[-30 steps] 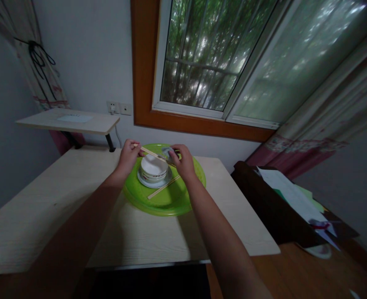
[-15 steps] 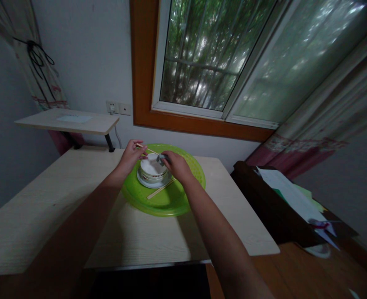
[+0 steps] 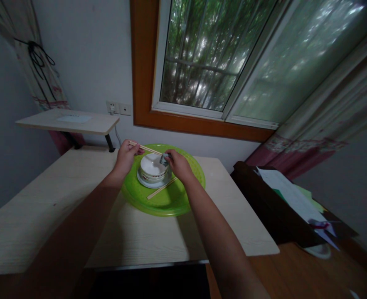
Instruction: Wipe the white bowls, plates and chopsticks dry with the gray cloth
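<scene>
My left hand (image 3: 127,155) is closed on one end of a pair of light wooden chopsticks (image 3: 148,149), held level above a stack of white bowls (image 3: 152,165). At their other end my right hand (image 3: 177,164) pinches a crumpled grey cloth (image 3: 164,159) round the sticks; its fingers partly hide it. The bowls sit on a white plate (image 3: 143,181) on a round green tray (image 3: 136,199). In front of the plate, more chopsticks (image 3: 161,189) lie on the tray, their far end hidden near my right wrist.
The tray stands on a pale wooden table (image 3: 152,241). A small raised shelf (image 3: 49,120) with a paper on it is at the back left. Beyond the table are a window (image 3: 208,62), wall sockets (image 3: 118,108) and, to the right, a dark cabinet (image 3: 270,207) with papers.
My left hand has moved a little left, and more of the chopsticks shows between my hands. My right hand with the cloth has shifted slightly to the right.
</scene>
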`<state>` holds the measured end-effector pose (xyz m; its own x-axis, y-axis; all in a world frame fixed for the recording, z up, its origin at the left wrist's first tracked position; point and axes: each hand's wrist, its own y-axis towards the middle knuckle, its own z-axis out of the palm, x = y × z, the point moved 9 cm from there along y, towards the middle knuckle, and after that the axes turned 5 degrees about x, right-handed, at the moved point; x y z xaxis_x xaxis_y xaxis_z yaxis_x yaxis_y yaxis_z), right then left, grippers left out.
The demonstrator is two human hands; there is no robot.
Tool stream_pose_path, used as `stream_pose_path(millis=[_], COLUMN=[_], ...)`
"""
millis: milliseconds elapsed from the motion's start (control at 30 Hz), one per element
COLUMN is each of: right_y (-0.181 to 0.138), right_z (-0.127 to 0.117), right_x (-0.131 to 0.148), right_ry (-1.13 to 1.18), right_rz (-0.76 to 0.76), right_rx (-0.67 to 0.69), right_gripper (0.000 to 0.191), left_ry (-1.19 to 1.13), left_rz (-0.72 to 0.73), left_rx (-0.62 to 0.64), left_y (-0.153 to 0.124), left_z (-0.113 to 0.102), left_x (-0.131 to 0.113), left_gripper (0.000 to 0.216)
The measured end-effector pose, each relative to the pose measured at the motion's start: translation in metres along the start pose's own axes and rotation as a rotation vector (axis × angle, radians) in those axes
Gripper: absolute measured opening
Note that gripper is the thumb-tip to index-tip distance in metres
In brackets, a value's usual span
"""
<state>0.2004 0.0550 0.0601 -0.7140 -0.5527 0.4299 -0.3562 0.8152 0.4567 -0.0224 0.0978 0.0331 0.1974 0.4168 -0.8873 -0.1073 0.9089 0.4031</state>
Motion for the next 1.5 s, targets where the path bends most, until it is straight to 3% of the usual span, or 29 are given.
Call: stream_pose_path(millis=[167, 333, 400, 500, 567, 700, 800, 900, 1100, 1300, 1400, 1500], right_y=[-0.002, -0.015, -0.019, -0.016, -0.011, -0.001, -0.001, -0.001, 0.000, -0.010, -0.017, -0.018], right_z=[-0.003, -0.030, -0.043, -0.050, -0.045, -0.011, 0.007, 0.008, -0.001, -0.020, -0.040, -0.052], right_x=[-0.031, -0.066, -0.066, -0.047, -0.027, 0.009, 0.012, 0.004, -0.018, -0.058, -0.066, -0.056], right_ry=[0.016, 0.015, 0.044, 0.129, 0.188, 0.205, 0.163, 0.155, 0.170, 0.134, 0.128, 0.158], right_rz=[0.136, 0.335, 0.334, 0.187, 0.054, -0.134, -0.103, -0.040, 0.061, 0.296, 0.340, 0.261], right_rx=[-0.052, -0.300, -0.417, -0.487, -0.424, -0.083, 0.080, 0.089, -0.018, -0.196, -0.369, -0.474], right_gripper=[0.020, 0.019, 0.020, 0.023, 0.023, 0.022, 0.026, 0.027, 0.022, 0.020, 0.021, 0.025], left_ry=[-0.022, -0.022, -0.016, 0.009, 0.029, 0.019, 0.009, 0.000, -0.040, -0.067, -0.061, -0.041], left_rz=[-0.014, -0.035, -0.049, -0.086, -0.107, -0.081, -0.062, -0.083, -0.111, -0.096, -0.114, -0.132], left_rx=[-0.083, -0.133, -0.101, 0.003, 0.078, 0.150, 0.139, 0.107, -0.029, -0.177, -0.175, -0.111], left_y=[0.001, 0.001, 0.000, -0.001, -0.003, -0.004, -0.003, -0.003, -0.002, -0.002, -0.002, -0.002], left_z=[-0.010, -0.017, -0.012, 0.002, 0.012, 0.019, 0.017, 0.015, 0.000, -0.020, -0.020, -0.011], left_x=[0.003, 0.005, 0.006, 0.008, 0.009, 0.007, 0.006, 0.008, 0.011, 0.011, 0.012, 0.013], left_gripper=[0.017, 0.016, 0.016, 0.018, 0.020, 0.023, 0.022, 0.022, 0.019, 0.018, 0.018, 0.017])
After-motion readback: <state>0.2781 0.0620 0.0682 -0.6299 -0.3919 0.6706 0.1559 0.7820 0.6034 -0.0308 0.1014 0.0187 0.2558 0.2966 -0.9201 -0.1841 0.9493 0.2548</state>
